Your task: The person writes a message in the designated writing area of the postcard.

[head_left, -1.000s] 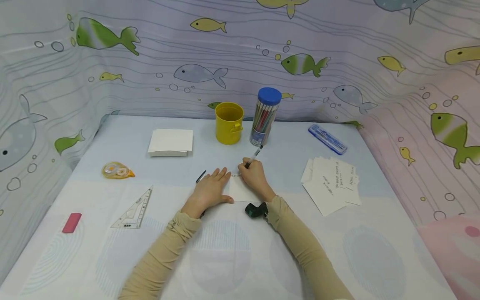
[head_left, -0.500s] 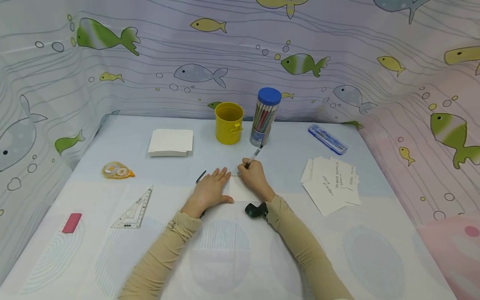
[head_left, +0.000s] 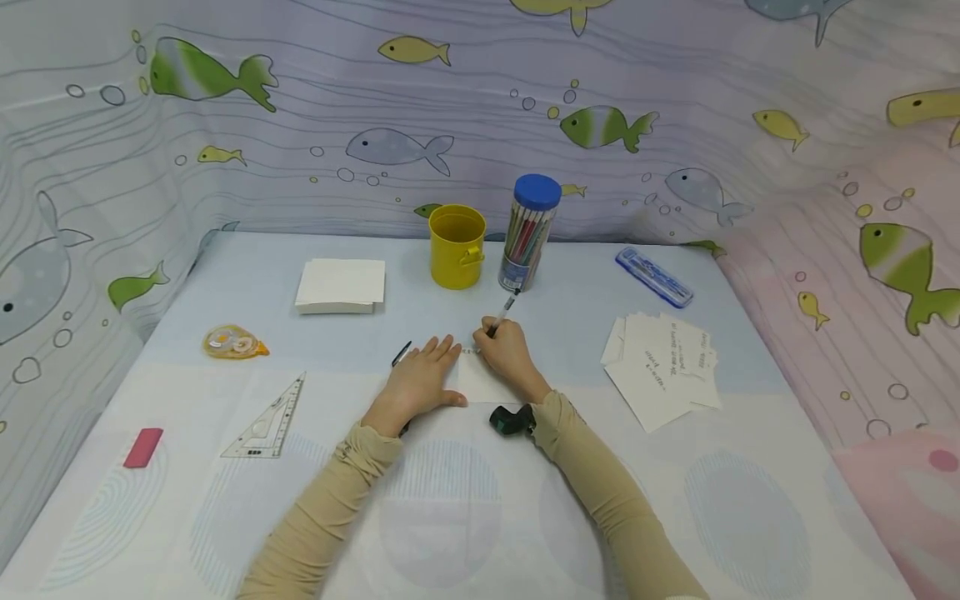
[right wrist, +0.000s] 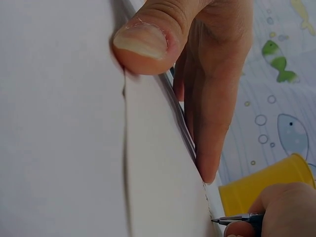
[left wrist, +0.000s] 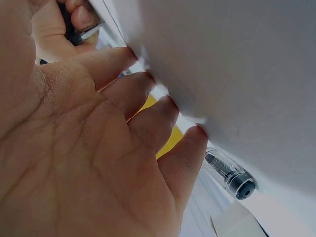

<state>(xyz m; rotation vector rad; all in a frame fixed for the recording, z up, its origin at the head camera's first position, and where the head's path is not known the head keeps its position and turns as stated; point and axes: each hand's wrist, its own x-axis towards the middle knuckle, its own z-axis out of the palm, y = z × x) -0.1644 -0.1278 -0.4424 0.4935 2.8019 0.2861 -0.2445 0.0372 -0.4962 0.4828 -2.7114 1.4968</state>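
Observation:
My right hand (head_left: 512, 357) grips a pen (head_left: 504, 312) with a clear barrel and dark grip. In the right wrist view its metal tip (right wrist: 229, 218) meets the top edge area of a white card (head_left: 483, 383), beside a short row of small writing. My left hand (head_left: 422, 379) rests on the card's left side, fingers extended and thumb on the lower edge. Just beyond the left fingers lies a slim black-and-clear piece (left wrist: 229, 177), partly hidden; I cannot tell if it is a cap or another pen.
Behind the hands stand a yellow bucket (head_left: 457, 254) and a blue-lidded pencil jar (head_left: 529, 233). Blank cards (head_left: 341, 283), a correction tape (head_left: 234, 342), a set square (head_left: 268, 422) and a red eraser (head_left: 143, 447) lie left. Written cards (head_left: 656, 375) and a blue case (head_left: 654, 277) lie right.
The top end of the pen has shifted slightly left, and the right hand's fingers with it. My left hand stays in place on the card.

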